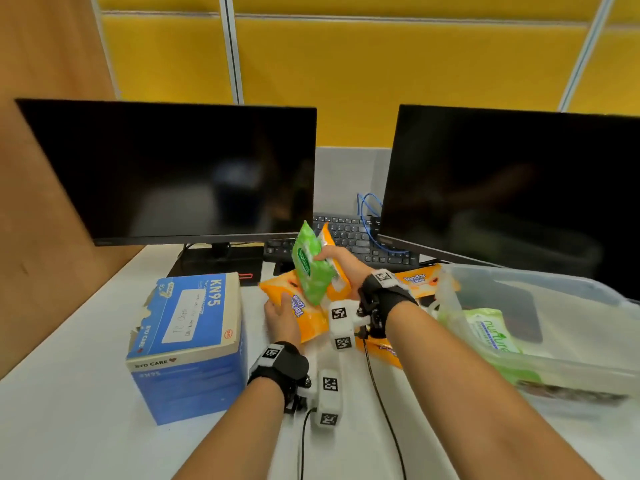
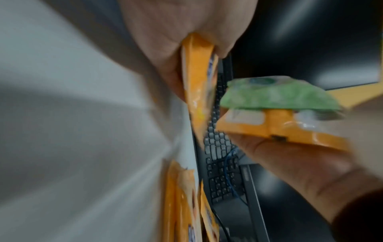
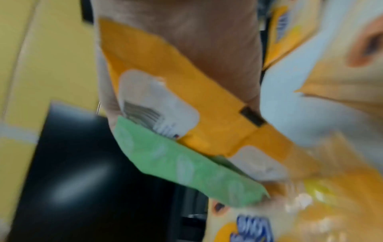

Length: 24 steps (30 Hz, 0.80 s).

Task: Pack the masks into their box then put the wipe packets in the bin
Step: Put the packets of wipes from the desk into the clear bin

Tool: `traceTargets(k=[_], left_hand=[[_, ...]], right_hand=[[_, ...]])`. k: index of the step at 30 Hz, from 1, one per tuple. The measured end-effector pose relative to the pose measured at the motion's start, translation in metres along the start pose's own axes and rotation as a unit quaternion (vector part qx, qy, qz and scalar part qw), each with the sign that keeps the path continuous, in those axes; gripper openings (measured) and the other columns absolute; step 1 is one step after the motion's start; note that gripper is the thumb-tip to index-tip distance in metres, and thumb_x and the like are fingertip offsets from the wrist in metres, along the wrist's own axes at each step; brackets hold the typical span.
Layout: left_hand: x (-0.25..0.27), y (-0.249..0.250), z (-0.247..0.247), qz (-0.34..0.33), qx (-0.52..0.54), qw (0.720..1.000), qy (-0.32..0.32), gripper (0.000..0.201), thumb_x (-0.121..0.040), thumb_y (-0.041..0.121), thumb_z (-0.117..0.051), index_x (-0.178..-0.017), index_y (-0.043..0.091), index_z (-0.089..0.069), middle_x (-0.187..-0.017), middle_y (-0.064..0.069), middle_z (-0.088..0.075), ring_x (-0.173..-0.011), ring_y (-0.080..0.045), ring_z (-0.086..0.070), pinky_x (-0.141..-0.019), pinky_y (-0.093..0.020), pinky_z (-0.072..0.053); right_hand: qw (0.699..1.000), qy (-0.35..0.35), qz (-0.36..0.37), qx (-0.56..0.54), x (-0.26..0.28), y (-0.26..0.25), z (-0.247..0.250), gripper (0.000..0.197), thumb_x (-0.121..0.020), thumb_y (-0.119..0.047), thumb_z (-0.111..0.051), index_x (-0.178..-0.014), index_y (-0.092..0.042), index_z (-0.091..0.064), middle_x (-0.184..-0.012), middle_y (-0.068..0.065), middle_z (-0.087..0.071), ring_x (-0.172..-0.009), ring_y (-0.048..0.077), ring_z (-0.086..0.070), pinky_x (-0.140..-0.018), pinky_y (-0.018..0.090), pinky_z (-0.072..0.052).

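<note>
Right hand (image 1: 341, 268), dead center of the head view, is clamped around two wipe packets at once: a green packet (image 1: 310, 268) stacked on an orange one (image 1: 334, 265). Left hand (image 1: 282, 318) just below pinches another orange packet (image 1: 298, 306). Mask box (image 1: 188, 341) sits lower left, clear bin (image 1: 540, 296) far right.

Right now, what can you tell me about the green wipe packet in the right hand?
The green wipe packet is a soft, glossy plastic pouch, light green with a darker green label and white lettering. It is held roughly upright above the desk, in front of the keyboard. The right hand grips it stacked against an orange wipe packet, the two pressed flat together. The wrist views show its crimped edge sticking out past the orange one.
</note>
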State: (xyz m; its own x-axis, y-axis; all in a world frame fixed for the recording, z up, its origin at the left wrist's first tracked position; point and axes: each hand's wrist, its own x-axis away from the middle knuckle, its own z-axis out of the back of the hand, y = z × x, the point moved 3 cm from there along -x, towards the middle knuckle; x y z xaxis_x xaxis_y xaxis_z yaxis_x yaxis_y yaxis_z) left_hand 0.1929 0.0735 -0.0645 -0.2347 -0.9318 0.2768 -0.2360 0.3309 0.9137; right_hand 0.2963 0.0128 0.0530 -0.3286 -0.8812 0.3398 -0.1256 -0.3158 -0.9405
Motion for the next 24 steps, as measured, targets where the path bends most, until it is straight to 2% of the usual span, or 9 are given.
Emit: traceTargets(k=[2,4,6,9,11,16,20,22,24], left_hand=[[0.024,0.012,-0.004,0.023,0.017,0.998,-0.057,0.079,-0.069,0.075,-0.055,-0.131,0.028,-0.040,-0.125,-0.007,-0.060,-0.109,-0.029,-0.061,-0.094,-0.049,-0.051],[0.056,0.029,-0.009,0.032,0.066,0.990,-0.122,0.052,-0.086,0.055,-0.056,-0.127,0.028,-0.037,-0.114,-0.004,-0.062,-0.100,-0.024,-0.064,-0.078,-0.041,-0.056],[0.073,0.034,-0.012,0.050,0.080,0.982,-0.164,0.053,-0.085,0.043,-0.065,-0.127,0.023,-0.039,-0.113,-0.008,-0.065,-0.099,-0.027,-0.067,-0.069,-0.038,-0.057],[0.097,0.039,-0.023,0.077,0.088,0.967,-0.227,0.091,-0.062,0.041,-0.086,-0.138,0.018,-0.041,-0.124,-0.018,-0.063,-0.110,-0.037,-0.064,-0.081,-0.051,-0.055],[0.112,0.047,-0.032,0.089,0.105,0.960,-0.242,0.097,-0.056,0.038,-0.090,-0.138,0.020,-0.042,-0.127,-0.019,-0.062,-0.111,-0.039,-0.063,-0.087,-0.058,-0.051],[0.153,0.085,-0.067,0.064,0.084,0.955,-0.278,0.087,-0.062,0.022,-0.087,-0.137,0.014,-0.045,-0.120,-0.020,-0.066,-0.100,-0.038,-0.069,-0.075,-0.051,-0.056],[0.185,0.092,-0.102,0.067,0.039,0.948,-0.309,0.051,-0.081,0.021,-0.073,-0.127,0.006,-0.056,-0.112,-0.019,-0.070,-0.096,-0.032,-0.071,-0.063,-0.038,-0.059],[0.201,0.086,-0.120,0.070,0.015,0.940,-0.332,0.042,-0.083,0.020,-0.071,-0.122,0.006,-0.060,-0.111,-0.019,-0.070,-0.095,-0.031,-0.070,-0.064,-0.038,-0.060],[0.212,0.076,-0.138,0.071,-0.007,0.937,-0.342,0.040,-0.082,0.021,-0.072,-0.118,0.006,-0.062,-0.110,-0.019,-0.070,-0.097,-0.032,-0.070,-0.074,-0.043,-0.060]], right_hand=[[0.995,-0.022,0.002,-0.096,0.026,0.006,0.006,0.040,-0.087,-0.025,-0.044,-0.119,-0.007,-0.060,-0.105,0.017,-0.071,-0.097,0.032,-0.065,-0.085,0.042,-0.052],[0.991,-0.041,-0.002,-0.128,0.055,0.008,0.008,0.037,-0.088,-0.023,-0.042,-0.114,-0.005,-0.061,-0.103,0.019,-0.071,-0.101,0.035,-0.062,-0.094,0.047,-0.047],[0.996,-0.031,-0.018,-0.082,0.079,0.000,0.007,0.032,-0.089,-0.023,-0.045,-0.109,-0.005,-0.062,-0.103,0.018,-0.071,-0.104,0.035,-0.062,-0.099,0.049,-0.044],[0.993,0.028,-0.032,0.106,0.114,-0.023,0.010,0.051,-0.075,-0.027,-0.056,-0.122,-0.009,-0.056,-0.116,0.018,-0.065,-0.110,0.038,-0.062,-0.099,0.053,-0.046],[0.986,0.061,-0.028,0.156,0.135,-0.038,0.017,0.058,-0.070,-0.029,-0.060,-0.125,-0.010,-0.053,-0.118,0.019,-0.065,-0.107,0.037,-0.064,-0.096,0.053,-0.048],[0.970,0.192,0.034,0.145,0.191,-0.062,0.077,0.060,-0.080,-0.042,-0.064,-0.131,-0.015,-0.046,-0.121,0.011,-0.054,-0.106,0.029,-0.058,-0.094,0.043,-0.049],[0.957,0.276,-0.036,0.084,0.228,-0.022,0.152,0.078,-0.060,-0.058,-0.070,-0.121,-0.013,-0.051,-0.102,0.011,-0.057,-0.089,0.028,-0.058,-0.082,0.039,-0.047],[0.945,0.318,-0.052,0.060,0.246,0.004,0.177,0.069,-0.069,-0.058,-0.062,-0.126,-0.023,-0.045,-0.097,0.009,-0.053,-0.089,0.029,-0.054,-0.085,0.041,-0.042],[0.922,0.377,-0.041,0.077,0.270,0.019,0.184,0.067,-0.079,-0.053,-0.055,-0.135,-0.019,-0.042,-0.081,0.016,-0.057,-0.084,0.033,-0.060,-0.084,0.039,-0.049]])
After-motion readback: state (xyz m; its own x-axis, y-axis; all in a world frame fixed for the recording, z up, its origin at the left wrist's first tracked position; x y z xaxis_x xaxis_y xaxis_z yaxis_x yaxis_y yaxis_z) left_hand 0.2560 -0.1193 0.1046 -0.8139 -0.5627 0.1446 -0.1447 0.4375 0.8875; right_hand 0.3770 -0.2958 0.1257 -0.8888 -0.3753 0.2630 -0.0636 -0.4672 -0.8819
